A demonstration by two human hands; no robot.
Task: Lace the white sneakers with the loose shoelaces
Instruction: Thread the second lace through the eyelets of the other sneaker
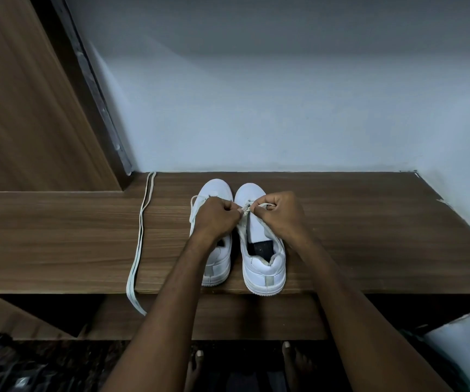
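both hands, left [218, 215] and right [277, 210], pinch the right sneaker's [263, 258] lace [262, 205].

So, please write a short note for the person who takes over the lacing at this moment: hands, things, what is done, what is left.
Left hand: pinches the lace at the front eyelets of the right sneaker.
Right hand: grips the same lace from the other side.
Things: both sneakers stand side by side, toes toward the wall, on the wooden shelf. The left sneaker is partly hidden by the left arm. A second lace lies loose on the shelf's left part, its end hanging over the front edge.
Done: lacing begun on the right sneaker.
Left: the rest of it, and apparently the left sneaker.
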